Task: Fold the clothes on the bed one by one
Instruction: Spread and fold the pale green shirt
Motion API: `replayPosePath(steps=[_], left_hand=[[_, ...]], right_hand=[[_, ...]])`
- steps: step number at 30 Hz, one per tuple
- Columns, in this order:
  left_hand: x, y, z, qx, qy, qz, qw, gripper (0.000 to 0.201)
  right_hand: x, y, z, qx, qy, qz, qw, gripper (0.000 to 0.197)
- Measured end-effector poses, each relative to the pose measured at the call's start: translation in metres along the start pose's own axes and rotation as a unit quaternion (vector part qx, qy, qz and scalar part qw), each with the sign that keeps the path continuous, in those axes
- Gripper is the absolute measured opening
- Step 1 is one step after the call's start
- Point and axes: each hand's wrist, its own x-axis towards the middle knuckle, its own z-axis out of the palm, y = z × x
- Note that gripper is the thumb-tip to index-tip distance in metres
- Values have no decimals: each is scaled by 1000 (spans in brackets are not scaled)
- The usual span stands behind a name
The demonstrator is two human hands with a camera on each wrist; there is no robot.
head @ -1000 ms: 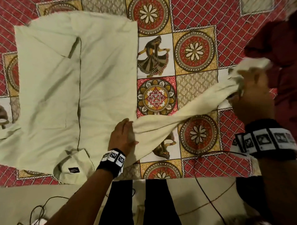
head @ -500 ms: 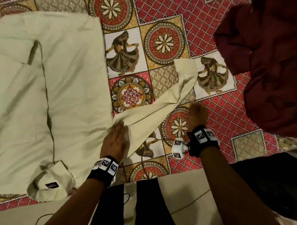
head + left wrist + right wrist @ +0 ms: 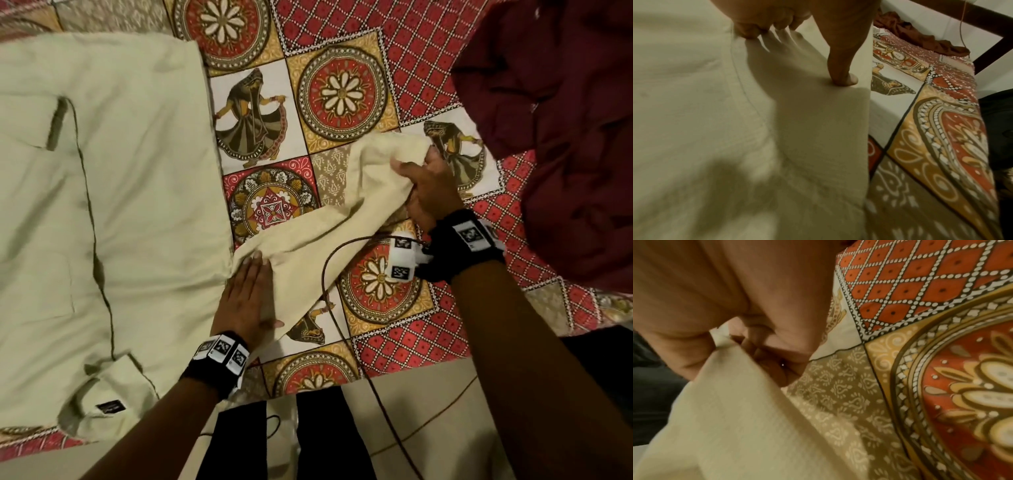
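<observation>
A pale green shirt (image 3: pixel 130 205) lies flat on the bed, collar toward me. Its sleeve (image 3: pixel 342 219) runs out to the right over the bedspread. My left hand (image 3: pixel 250 294) presses flat, fingers straight, where the sleeve meets the body; in the left wrist view its thumb (image 3: pixel 840 65) pushes down on the shirt cloth (image 3: pixel 715 129). My right hand (image 3: pixel 424 178) grips the sleeve's far end, which is bunched and slightly lifted. In the right wrist view the fingers (image 3: pixel 766 356) curl round the sleeve cloth (image 3: pixel 735 418).
A crumpled maroon garment (image 3: pixel 565 137) lies at the right on the patterned red and yellow bedspread (image 3: pixel 342 92). A dark cable (image 3: pixel 329 274) runs from my right wrist across the sleeve and off the bed's near edge. The shirt collar with a black label (image 3: pixel 109 407) lies near that edge.
A second ago my right hand held the sleeve end stretched out; then the sleeve lay on the bedspread with the hand beside it; now it grips the end again. The left hand stayed.
</observation>
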Motion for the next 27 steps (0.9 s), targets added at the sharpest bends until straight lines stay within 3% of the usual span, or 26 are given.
replayPosePath(steps=[4,7,12,14,15,17,19,20,21,23,25,26,27], left_hand=[[5,-4,0,2,0,36,999,136],[8,-5,-4,3,-12,16,1000,145],[14,-1,-11,20,-33,4,999,157],[15,1,-14,31,-35,8,999,159],[14,2,-15,33,-35,14,999,158],[13,5,-17,31,-34,35,998,142],[10,8,-17,16,-12,63,998,108],[8,10,-16,-2,7,69,998,93],[9,12,-15,-23,27,72,997,81],[13,16,-11,-52,63,83,993,70],[20,19,-6,-41,50,88,994,75],[24,21,-4,-25,24,82,996,87],[27,22,-2,-6,-3,72,997,101]], right_hand=[[-12,14,-34,8,61,-23,998,46],[-8,20,-60,41,141,15,989,54],[9,31,-94,53,91,36,994,45],[8,25,-94,3,130,29,991,43],[10,23,-97,-37,195,21,980,38],[13,26,-110,-162,343,-24,925,45],[2,26,-106,-359,398,-108,837,66],[-6,30,-93,-457,359,-180,794,61],[-18,37,-73,-542,277,-253,752,52],[-42,55,-24,-637,42,-360,681,42],[-57,88,6,-718,-159,-354,578,52],[-56,103,5,-750,-212,-331,532,61],[-49,112,-6,-764,-245,-310,510,71]])
